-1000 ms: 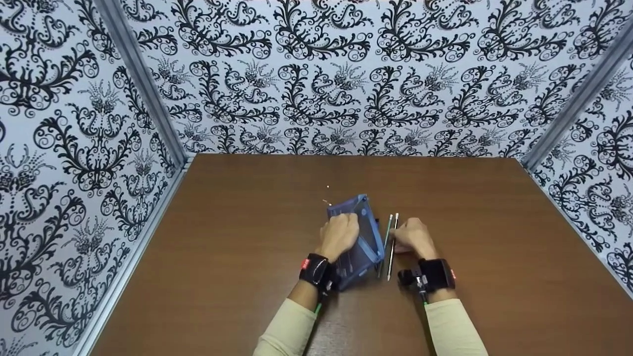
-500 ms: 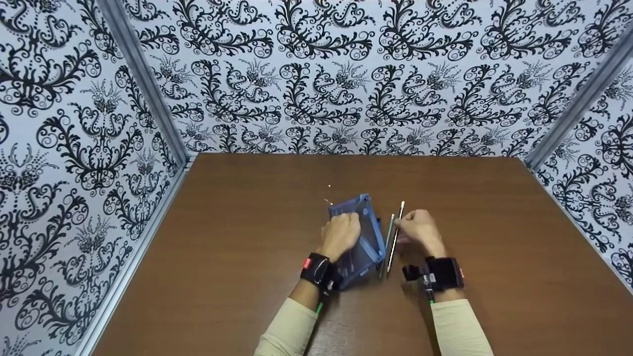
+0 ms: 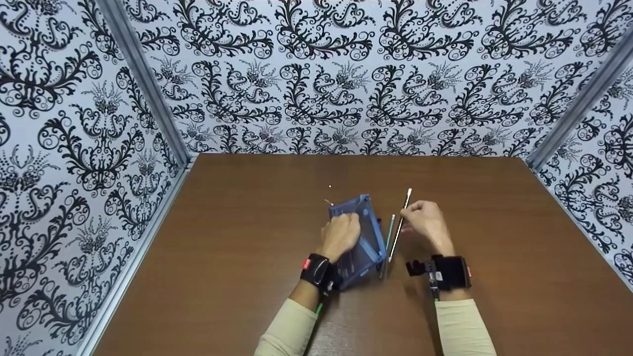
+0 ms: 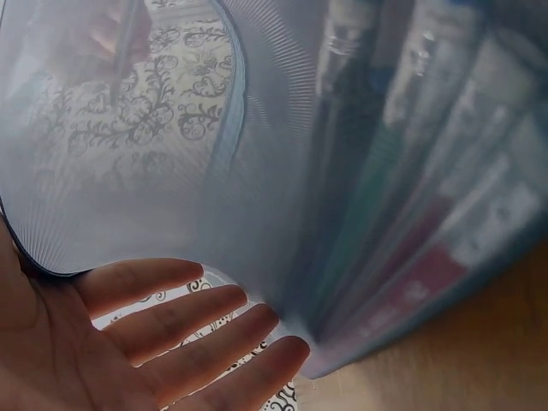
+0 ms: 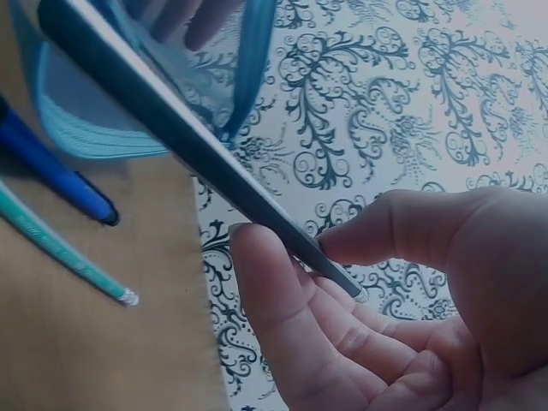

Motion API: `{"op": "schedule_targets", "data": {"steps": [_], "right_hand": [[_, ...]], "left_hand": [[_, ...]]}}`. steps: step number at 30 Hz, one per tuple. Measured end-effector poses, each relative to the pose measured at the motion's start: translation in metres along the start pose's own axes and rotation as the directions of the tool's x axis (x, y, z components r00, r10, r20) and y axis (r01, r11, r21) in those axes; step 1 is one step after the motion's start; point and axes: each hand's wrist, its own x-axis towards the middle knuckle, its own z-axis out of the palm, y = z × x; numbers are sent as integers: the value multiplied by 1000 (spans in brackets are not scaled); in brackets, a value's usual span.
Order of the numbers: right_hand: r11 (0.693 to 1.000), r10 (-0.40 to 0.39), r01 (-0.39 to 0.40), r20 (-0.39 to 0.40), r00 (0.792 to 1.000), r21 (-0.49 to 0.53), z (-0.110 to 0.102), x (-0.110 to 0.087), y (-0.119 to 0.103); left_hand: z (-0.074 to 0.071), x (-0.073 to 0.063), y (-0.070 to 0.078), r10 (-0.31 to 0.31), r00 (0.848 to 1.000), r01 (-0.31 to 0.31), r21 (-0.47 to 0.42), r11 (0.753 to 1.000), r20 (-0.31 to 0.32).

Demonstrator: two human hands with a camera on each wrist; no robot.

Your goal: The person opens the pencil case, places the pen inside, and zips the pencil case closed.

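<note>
My left hand [image 3: 341,232] holds a translucent blue zip pencil case [image 3: 368,228] by its upper edge. In the left wrist view its fingers [image 4: 184,321] extend along the case's edge; the thumb is hidden. Several long items [image 4: 368,188] show blurred through its wall. Just right of the case, my right hand [image 3: 428,222] pinches a black-and-white pencil [image 5: 188,128] between thumb and index finger, near its white-tipped end. The pencil slants, its other end towards the case's open side. A teal pencil [image 5: 64,253] and a blue pen [image 5: 60,175] lie between case and right hand.
The brown wooden table [image 3: 237,277] spreads around both hands. White walls with black scroll patterns [image 3: 316,89] stand behind and at the sides, joined by grey metal posts [image 3: 143,84]. A tiny white speck [image 3: 330,186] lies beyond the case.
My right hand has moved away from me and slightly right, drawing the black-and-white pencil farther up along the teal one. The left hand and the case have stayed put.
</note>
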Motion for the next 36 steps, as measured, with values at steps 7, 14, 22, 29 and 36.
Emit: {"op": "schedule_targets", "data": {"steps": [7, 14, 22, 29, 36], "right_hand": [[1000, 1, -1, -12, 1000, 18, 1, -1, -1], [999, 12, -11, -23, 1000, 44, 3, 2, 0], [1000, -16, 17, -71, 997, 15, 1, 1, -2], [999, -38, 38, -97, 995, -2, -2, -1, -4], [998, -47, 51, -106, 993, 33, -2, -2, -5]], "left_hand": [[1, 2, -1, -2, 1000, 2, -10, 1000, 14], [1, 1, 0, 5, 1000, -5, -11, 1000, 23], [0, 0, 1, 7, 1000, -7, -7, 1000, 23], [2, 2, 0, -3, 1000, 3, 17, 1000, 7], [2, 3, -3, -16, 1000, 16, 6, 1000, 19]]}}
